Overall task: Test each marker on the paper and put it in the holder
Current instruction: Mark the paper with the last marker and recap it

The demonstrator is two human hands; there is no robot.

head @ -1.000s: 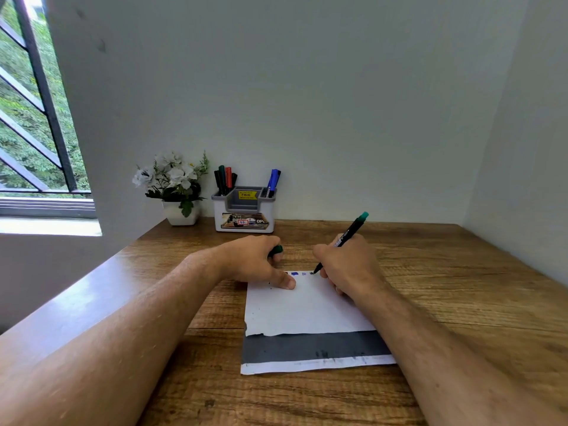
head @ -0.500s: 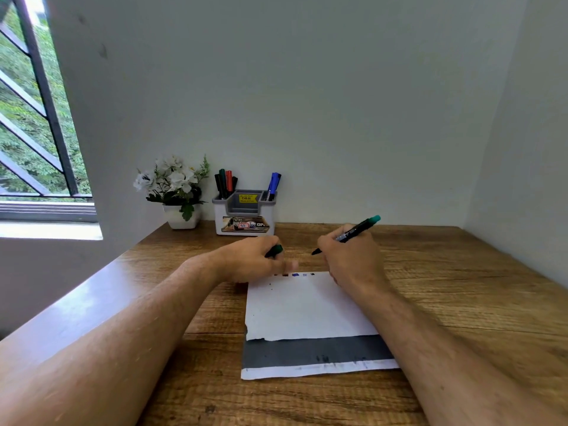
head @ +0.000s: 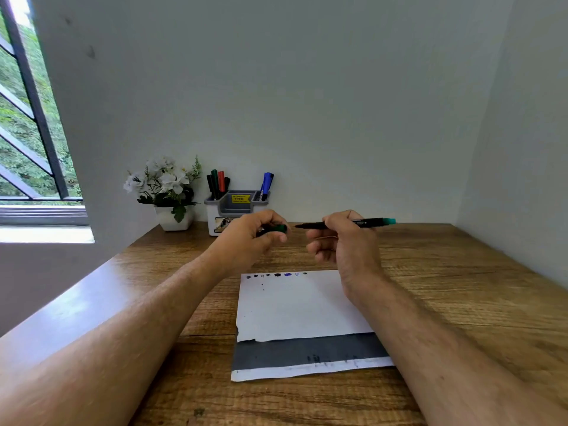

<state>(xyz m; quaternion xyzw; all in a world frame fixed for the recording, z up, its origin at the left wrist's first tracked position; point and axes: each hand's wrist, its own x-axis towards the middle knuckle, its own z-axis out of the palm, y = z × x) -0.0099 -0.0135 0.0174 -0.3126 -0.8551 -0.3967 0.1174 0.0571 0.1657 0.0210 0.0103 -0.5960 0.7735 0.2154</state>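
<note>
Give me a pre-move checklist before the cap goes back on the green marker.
1. Cap held in left hand: ok.
2. Marker gripped in right hand: ok.
3. Marker tip pointing at the cap's open end: tip points toward the cap; which way the opening faces, cannot tell.
4. Tip lifted clear of paper: ok.
5. Test mark made on the paper: a row of marks at its far edge; which is this marker's, cannot tell.
6. Free slot in holder: cannot tell.
</note>
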